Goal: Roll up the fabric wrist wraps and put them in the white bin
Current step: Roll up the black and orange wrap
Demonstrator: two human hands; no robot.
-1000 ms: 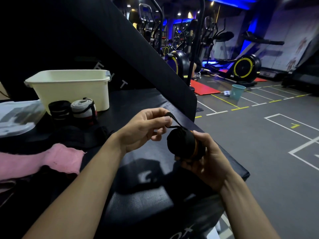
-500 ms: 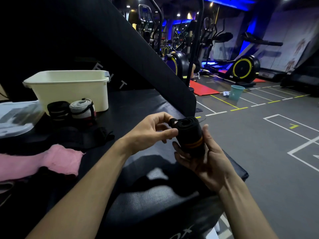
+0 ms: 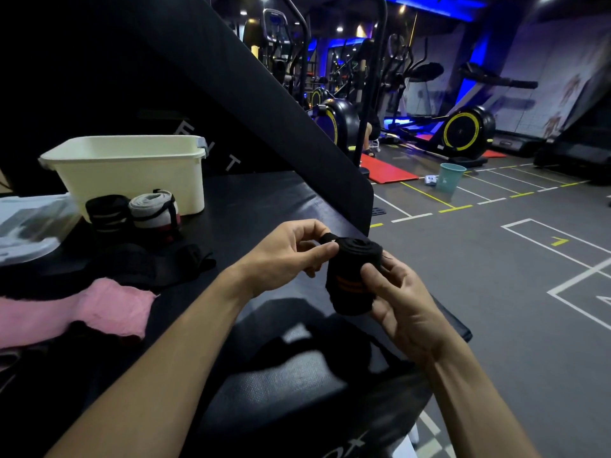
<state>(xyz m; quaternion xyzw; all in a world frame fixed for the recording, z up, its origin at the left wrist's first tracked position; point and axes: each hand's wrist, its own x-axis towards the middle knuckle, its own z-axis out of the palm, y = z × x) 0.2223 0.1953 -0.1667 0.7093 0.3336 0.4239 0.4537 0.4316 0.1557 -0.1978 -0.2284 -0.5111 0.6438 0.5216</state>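
The wrist wrap (image 3: 352, 279) I'm holding is matt black cloth, soft and a bit fuzzy at the edges, with two woven orange stripes. The bench pad (image 3: 274, 206) under my arms is black vinyl with a fine grain and a dull sheen. At upper left the bin (image 3: 132, 175) is smooth, slightly glossy white plastic. The pink towel (image 3: 99, 309) at left looks nappy and matt.

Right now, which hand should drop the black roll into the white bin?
Left, probably. The left hand lies on the same side as the white bin and pinches the black roll; the right hand grips it from the far side.
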